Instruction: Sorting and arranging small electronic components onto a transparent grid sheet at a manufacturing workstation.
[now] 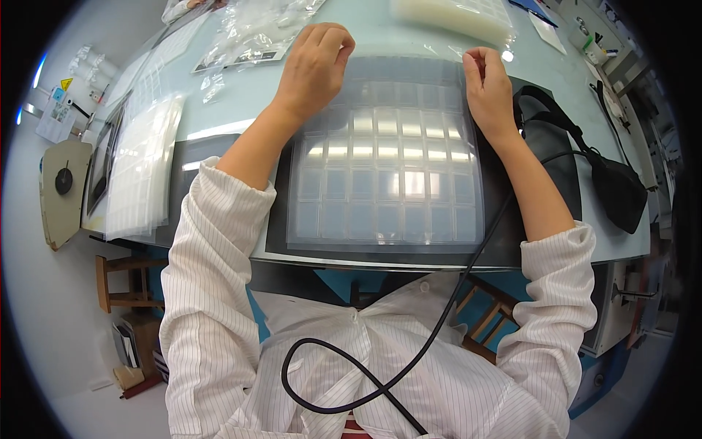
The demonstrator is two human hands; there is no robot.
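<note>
A clear plastic sheet (pixel 380 212) with a grid of square pockets lies on a dark mat in front of me, reflecting the lights above. At its far left corner is my left hand (pixel 316 67), its fingers curled together in a pinch on the sheet's edge. My right hand (pixel 488 89) is closed at the far right corner, thumb and fingers pinching the film there. The fingertips of both hands are partly hidden, and the transparent edge between them is faint.
A stack of similar pocket sheets (pixel 142 168) lies at the left, another stack (pixel 457 16) at the far right. Crumpled clear bags (pixel 252 33) lie at the far left. A black pouch (pixel 618 192) with straps is at the right. A black cable (pixel 431 344) crosses my lap. Another person's hand (pixel 196 4) shows at the top.
</note>
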